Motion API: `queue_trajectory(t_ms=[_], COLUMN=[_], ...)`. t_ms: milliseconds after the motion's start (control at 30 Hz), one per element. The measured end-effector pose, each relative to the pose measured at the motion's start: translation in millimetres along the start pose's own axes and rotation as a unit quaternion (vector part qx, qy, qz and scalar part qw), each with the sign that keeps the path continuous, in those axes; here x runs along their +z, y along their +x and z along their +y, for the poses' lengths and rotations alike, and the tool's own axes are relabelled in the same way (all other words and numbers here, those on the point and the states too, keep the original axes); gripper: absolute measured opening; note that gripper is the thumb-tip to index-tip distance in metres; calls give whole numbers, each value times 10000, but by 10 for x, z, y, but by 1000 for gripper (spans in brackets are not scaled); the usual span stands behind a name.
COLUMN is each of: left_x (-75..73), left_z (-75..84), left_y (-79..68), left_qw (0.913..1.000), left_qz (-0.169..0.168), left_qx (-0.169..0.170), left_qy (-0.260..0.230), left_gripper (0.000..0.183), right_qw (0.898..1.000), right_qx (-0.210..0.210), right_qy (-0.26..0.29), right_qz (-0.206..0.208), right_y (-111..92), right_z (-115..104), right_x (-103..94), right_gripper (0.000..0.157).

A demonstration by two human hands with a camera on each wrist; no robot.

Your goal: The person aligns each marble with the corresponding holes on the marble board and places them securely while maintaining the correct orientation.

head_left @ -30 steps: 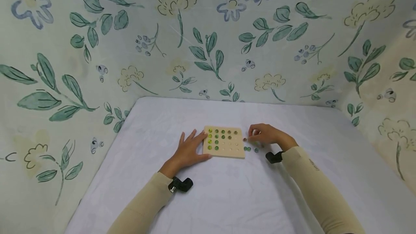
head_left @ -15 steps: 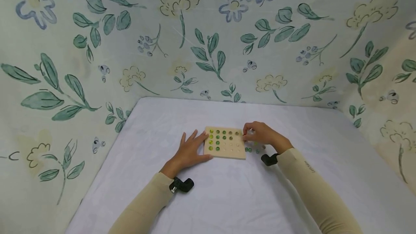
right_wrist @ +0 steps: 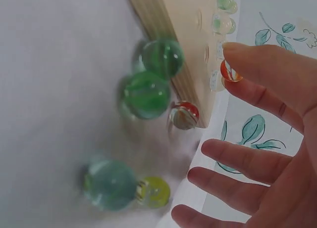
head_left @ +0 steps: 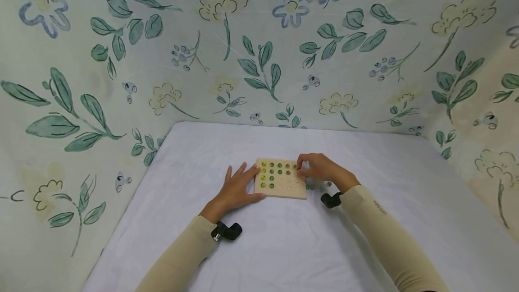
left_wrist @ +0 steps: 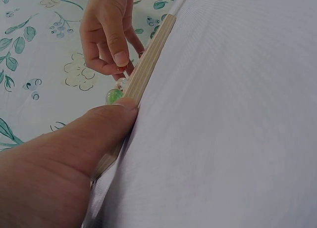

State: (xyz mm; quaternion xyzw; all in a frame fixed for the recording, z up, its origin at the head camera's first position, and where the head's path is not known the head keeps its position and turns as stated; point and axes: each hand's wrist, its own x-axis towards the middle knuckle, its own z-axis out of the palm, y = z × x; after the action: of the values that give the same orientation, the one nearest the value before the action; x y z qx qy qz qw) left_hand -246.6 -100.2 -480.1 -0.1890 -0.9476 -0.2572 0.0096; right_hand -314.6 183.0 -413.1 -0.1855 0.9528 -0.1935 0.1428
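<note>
We look over a worktop (head_left: 259, 247) spread with white cloth, enclosed at the far side, left and right by a pale wall (head_left: 259, 21) patterned with green leaves and blue and yellow flowers. One pale wooden board (head_left: 280, 188) lies flat near the middle. On it we count thirteen glass marbles (head_left: 272, 178), in columns of four, four, two, two and one from left to right. Just right of the board, on the cloth, we see five loose ones: two green marbles (right_wrist: 147, 95) side by side, one red-and-clear marble (right_wrist: 185, 115), one bluish marble (right_wrist: 109, 184) and one yellow marble (right_wrist: 154, 192). Our left hand (head_left: 235, 188) rests at the board's left side, fingers spread, thumb on the near edge. Our right hand (head_left: 322, 168), above the board's far right part, pinches one red-orange marble (right_wrist: 229, 72) between thumb and forefinger, other fingers loosely extended; we cannot tell whether that marble touches the wood.
</note>
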Motion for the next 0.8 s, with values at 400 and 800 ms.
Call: queue_trajectory(t_ms=[400, 800], left_x=[-4, -5], left_z=[12, 10], left_y=[3, 1], left_qw=[10000, 10000], left_qz=[-33, -27], left_qx=[-54, -16], left_qy=[48, 46], left_gripper=[87, 87], right_qw=[9998, 9995], right_qx=[-7, 75], right_qy=[23, 2], right_qz=[-188, -319], right_y=[3, 1], right_z=[-29, -38], right_x=[-3, 33], right_gripper=[13, 9])
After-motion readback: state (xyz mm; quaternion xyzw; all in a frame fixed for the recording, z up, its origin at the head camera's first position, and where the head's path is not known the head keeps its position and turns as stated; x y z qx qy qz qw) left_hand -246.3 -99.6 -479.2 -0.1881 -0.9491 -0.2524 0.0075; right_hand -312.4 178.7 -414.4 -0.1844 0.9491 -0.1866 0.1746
